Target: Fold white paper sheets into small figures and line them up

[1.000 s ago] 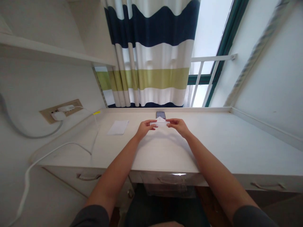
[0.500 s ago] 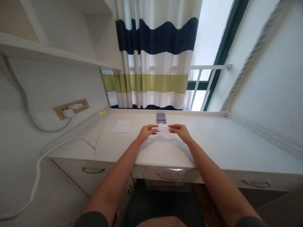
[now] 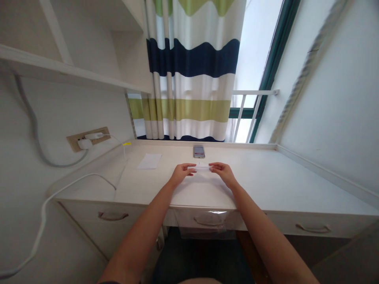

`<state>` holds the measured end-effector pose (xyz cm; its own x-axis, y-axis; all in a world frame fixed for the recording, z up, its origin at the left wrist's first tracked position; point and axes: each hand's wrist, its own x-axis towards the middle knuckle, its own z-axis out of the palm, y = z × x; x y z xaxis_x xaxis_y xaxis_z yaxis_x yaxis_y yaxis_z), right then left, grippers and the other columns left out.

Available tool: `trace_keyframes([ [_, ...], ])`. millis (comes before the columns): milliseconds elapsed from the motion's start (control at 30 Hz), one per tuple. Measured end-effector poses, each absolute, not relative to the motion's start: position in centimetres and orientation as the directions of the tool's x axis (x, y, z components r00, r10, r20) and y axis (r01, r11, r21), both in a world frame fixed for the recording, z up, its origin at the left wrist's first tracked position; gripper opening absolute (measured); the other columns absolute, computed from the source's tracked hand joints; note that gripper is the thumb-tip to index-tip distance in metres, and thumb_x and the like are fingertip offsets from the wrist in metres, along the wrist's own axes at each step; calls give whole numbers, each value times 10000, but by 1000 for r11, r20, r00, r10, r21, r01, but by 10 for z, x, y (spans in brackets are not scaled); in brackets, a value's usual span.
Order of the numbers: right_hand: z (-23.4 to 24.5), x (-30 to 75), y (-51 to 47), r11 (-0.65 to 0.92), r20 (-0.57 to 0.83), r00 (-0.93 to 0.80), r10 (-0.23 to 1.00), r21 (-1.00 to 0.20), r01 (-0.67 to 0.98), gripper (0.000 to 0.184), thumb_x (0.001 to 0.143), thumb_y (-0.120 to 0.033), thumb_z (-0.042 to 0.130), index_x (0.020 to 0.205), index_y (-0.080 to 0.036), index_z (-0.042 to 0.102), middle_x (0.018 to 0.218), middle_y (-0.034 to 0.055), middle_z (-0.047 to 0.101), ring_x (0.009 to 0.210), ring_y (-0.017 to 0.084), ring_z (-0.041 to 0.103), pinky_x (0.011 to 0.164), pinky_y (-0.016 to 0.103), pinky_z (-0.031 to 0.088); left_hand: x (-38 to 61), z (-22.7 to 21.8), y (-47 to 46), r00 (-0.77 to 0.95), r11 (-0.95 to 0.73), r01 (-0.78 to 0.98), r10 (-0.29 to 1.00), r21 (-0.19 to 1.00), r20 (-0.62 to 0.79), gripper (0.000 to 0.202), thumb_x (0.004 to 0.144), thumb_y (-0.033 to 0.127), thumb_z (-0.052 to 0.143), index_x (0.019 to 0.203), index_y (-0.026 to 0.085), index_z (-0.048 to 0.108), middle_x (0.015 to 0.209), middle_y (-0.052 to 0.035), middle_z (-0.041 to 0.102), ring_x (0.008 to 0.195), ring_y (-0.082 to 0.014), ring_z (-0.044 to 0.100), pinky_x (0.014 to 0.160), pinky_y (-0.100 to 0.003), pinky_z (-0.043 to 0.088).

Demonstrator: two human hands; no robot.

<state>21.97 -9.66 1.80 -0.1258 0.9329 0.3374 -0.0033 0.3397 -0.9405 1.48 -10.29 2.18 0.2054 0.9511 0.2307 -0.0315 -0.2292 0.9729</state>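
Note:
Both hands meet over the middle of a white desk (image 3: 266, 185). My left hand (image 3: 180, 173) pinches the left end of a small folded white paper (image 3: 202, 168), and my right hand (image 3: 222, 172) pinches its right end. The paper is a thin flat strip held low, just above the desk top. A phone (image 3: 199, 151) lies flat on the desk just beyond the hands. A second white sheet of paper (image 3: 149, 161) lies to the left of my left hand.
A wall socket (image 3: 87, 138) with plugs sits at the left, and a white cable (image 3: 74, 183) trails from it over the desk edge. A striped curtain (image 3: 192, 79) hangs behind the desk. Drawers with handles (image 3: 209, 221) run below. A shelf (image 3: 59, 71) juts overhead at left.
The folded paper stood up in a peak one second ago; it now lies flattened into a thin strip between the fingers. The hands have come slightly lower and nearer.

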Motion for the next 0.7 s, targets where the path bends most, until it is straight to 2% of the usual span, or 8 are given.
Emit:
trace_keyframes([
  [167,24,218,-102,358,353,-94,931,-932,49,264,551,-327,670,754,-159,661,694,38,646,620,128,547,626,294,451,15,23,-103,211,-248,-35,945,968,250,360,596,274,656,917,117,613,800,-83,658,718,-169,618,637,-271,486],
  [400,25,217,-103,285,290,-60,955,-955,-79,295,538,-333,673,794,-189,645,641,3,599,621,118,527,595,271,448,17,26,-105,207,-265,-10,943,964,262,342,609,261,640,917,115,613,787,-81,660,715,-171,621,616,-258,483],
  [567,24,217,-103,284,293,-64,954,-951,-118,249,554,-335,660,759,-195,638,699,9,599,647,114,520,589,254,440,17,26,-105,199,-275,-15,941,961,273,322,615,250,632,906,115,615,753,-72,658,711,-174,622,613,-261,483],
  [700,25,215,-105,330,335,-105,936,-942,-58,272,567,-332,653,792,-181,642,708,13,599,636,115,516,589,262,430,17,26,-106,178,-275,-22,945,961,275,318,615,247,632,902,112,614,751,-71,658,711,-175,622,616,-265,485],
])
